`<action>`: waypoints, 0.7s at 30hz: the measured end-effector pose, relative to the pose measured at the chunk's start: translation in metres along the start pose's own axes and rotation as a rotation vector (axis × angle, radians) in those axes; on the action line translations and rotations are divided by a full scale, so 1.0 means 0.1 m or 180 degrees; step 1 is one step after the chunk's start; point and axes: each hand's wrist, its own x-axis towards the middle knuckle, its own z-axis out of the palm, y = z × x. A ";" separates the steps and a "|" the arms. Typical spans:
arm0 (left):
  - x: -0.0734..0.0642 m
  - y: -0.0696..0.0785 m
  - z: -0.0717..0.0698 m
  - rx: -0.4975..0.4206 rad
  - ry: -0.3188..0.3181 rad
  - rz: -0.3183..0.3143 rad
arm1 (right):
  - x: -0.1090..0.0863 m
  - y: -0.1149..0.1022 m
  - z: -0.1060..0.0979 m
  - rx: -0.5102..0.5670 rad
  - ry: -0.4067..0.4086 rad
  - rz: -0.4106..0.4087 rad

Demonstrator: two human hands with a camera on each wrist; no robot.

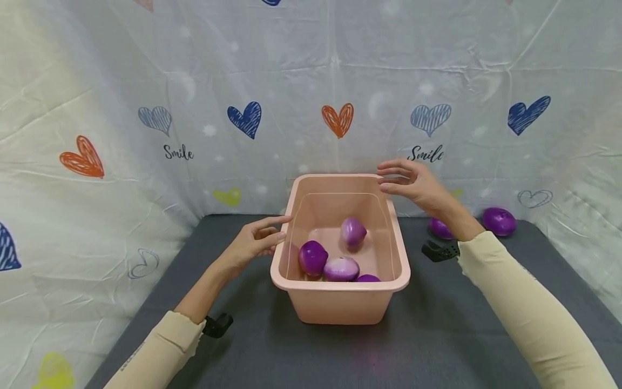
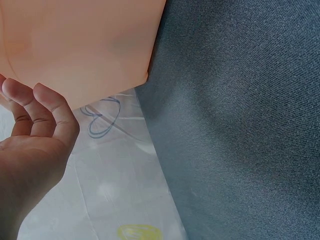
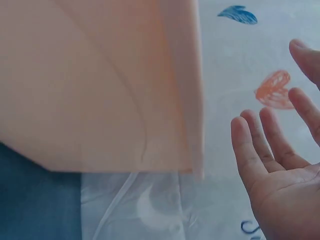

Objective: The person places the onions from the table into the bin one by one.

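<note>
A pink plastic basin [image 1: 340, 305] stands on the dark cloth, with several purple onions [image 1: 313, 258] lying inside it. One onion [image 1: 353, 233] sits apart toward the basin's far end, and the near wall partly hides another. At the left rim is my left hand [image 1: 257, 240], its fingers loosely bent and fingertips right at the edge; the left wrist view shows the fingers [image 2: 55, 107] overlapping the outer wall. My right hand [image 1: 413, 183] hovers by the far right corner, fingers spread and relaxed. In the right wrist view, that hand [image 3: 285, 175] is apart from the rim and holds nothing.
Two more purple onions, one [image 1: 499, 221] in full view and one [image 1: 440, 228] partly behind the right forearm, lie at the back right of the dark cloth-covered table [image 1: 252, 346]. A white curtain [image 1: 291, 54] printed with hearts hangs behind and along the sides.
</note>
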 end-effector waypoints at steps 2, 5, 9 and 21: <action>0.00 0.00 0.00 0.0000 -0.0013 0.0018 | -0.05 0.02 -0.04 -0.0101 0.0056 0.0028; 0.00 0.00 0.00 -0.0005 -0.0020 0.0026 | -0.13 0.07 -0.12 -0.0230 0.0160 0.0088; 0.00 0.00 0.00 0.0004 -0.0026 0.0017 | -0.27 0.15 -0.25 -0.0394 0.0281 0.0190; 0.00 -0.02 -0.01 -0.0015 -0.0018 0.0023 | -0.70 0.35 -0.62 -0.0401 0.0459 0.0613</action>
